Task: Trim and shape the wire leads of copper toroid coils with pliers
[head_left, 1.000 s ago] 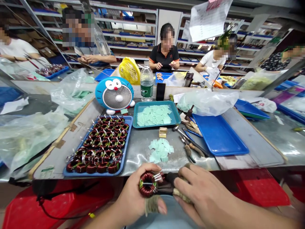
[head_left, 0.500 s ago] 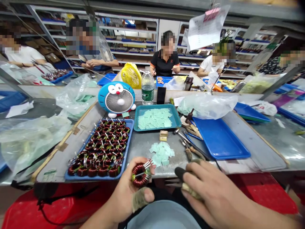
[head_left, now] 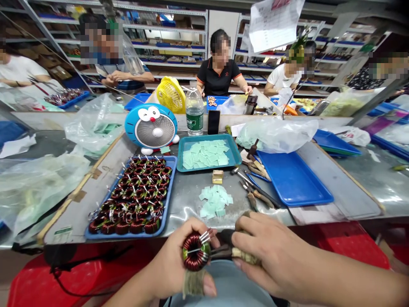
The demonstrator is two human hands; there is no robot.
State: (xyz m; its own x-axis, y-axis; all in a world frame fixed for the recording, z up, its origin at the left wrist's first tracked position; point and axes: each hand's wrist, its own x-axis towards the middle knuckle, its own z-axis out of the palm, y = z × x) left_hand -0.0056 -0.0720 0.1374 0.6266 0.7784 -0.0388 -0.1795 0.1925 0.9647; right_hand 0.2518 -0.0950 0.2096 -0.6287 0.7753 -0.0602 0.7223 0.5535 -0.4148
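Observation:
My left hand (head_left: 179,266) is closed round a copper-wound toroid coil (head_left: 194,252) with bare wire leads sticking up to the right; its thumb is wrapped in tape. My right hand (head_left: 275,256) grips a dark-handled tool (head_left: 225,249) whose tip touches the coil's right side. Both hands are below the front edge of the metal bench (head_left: 188,200). Just beyond them lies a small heap of pale green paper squares (head_left: 214,200). A blue tray (head_left: 171,175) at the left holds several more wound coils (head_left: 134,198).
A teal tray (head_left: 234,155) of green squares, a blue cartoon desk fan (head_left: 150,130), a water bottle (head_left: 194,111) and a phone (head_left: 213,122) stand further back. Pliers and hand tools (head_left: 255,192) lie beside an empty blue tray (head_left: 292,179). Plastic bags (head_left: 41,179) lie left. Several people sit opposite.
The hands were apart half a second ago; now my right hand has brought the tool back against the coil, and my left hand has moved the coil slightly right and down.

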